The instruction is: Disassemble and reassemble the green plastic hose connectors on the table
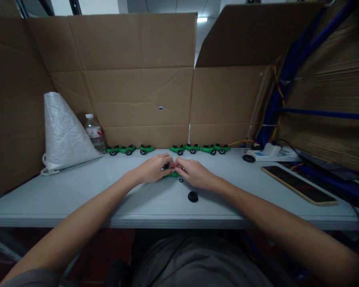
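Over the middle of the table, my left hand (156, 167) curls its fingers around a small green toy car (170, 174), part of which shows below the fingertips. My right hand (194, 172) is pinched together against the same car from the other side. Both hands' fingertips meet above it, so whatever the right fingers pinch is hidden. Just below the right fingers lies a small black-and-white wheel (181, 180). Closer to the table's front edge rests a round black piece (193, 196).
Several green toy cars (192, 149) line the back cardboard wall (143, 95). At the left stand a silver foil-like bag (66, 135) and a water bottle (95, 133). A phone (299, 184), a black disc (249, 158) and a power strip (269, 152) are at the right.
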{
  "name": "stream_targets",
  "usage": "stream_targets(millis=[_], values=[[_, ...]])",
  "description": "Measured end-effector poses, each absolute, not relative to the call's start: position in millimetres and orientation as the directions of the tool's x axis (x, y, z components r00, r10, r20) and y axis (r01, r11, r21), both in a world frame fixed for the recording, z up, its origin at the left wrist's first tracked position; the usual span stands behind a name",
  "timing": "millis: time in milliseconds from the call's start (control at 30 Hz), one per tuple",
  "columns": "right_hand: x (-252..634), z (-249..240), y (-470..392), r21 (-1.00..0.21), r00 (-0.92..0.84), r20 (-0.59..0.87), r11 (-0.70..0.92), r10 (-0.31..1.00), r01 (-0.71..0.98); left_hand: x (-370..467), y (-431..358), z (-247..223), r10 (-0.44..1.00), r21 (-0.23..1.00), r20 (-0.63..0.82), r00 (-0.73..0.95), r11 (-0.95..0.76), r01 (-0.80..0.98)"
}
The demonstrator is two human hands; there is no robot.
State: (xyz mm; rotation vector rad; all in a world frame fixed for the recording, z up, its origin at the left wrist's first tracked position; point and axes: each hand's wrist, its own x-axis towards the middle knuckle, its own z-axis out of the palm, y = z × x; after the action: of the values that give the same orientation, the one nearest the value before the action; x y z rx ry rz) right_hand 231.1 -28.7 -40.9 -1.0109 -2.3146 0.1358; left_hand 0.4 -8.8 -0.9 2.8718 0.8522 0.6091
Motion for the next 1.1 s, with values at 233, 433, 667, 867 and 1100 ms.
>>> stream_targets(millis=[233,433,667,867,1100], values=[[230.2,-39.3,-30.8,-0.311,-0.534,0.486,0.708,0.692,0.634,0.7,-10.0,0.6,0.535,0.181,0.348,0.770,-0.844,0.505],[230.7,-40.7,-29.1,-0.298,-0.531,0.481,0.700,0.698,0.649,0.5,-9.2,-0.1,0.535,0.187,0.353,0.767,-0.844,0.503],[230.2,-39.9,-30.3,-0.300,-0.531,0.480,0.699,0.698,0.649,1.0,-9.3,0.2,0.536,0.183,0.348,0.769,-0.843,0.505],[229.7,-39.4,-30.8,-0.299,-0.528,0.469,0.690,0.707,0.659,0.8,-8.8,0.3,0.536,0.187,0.343,0.771,-0.844,0.503],[229.7,-38.7,-32.0,-0.308,-0.528,0.470,0.692,0.708,0.653,0.0,-7.0,-1.7,0.539,0.186,0.339,0.771,-0.842,0.507]])
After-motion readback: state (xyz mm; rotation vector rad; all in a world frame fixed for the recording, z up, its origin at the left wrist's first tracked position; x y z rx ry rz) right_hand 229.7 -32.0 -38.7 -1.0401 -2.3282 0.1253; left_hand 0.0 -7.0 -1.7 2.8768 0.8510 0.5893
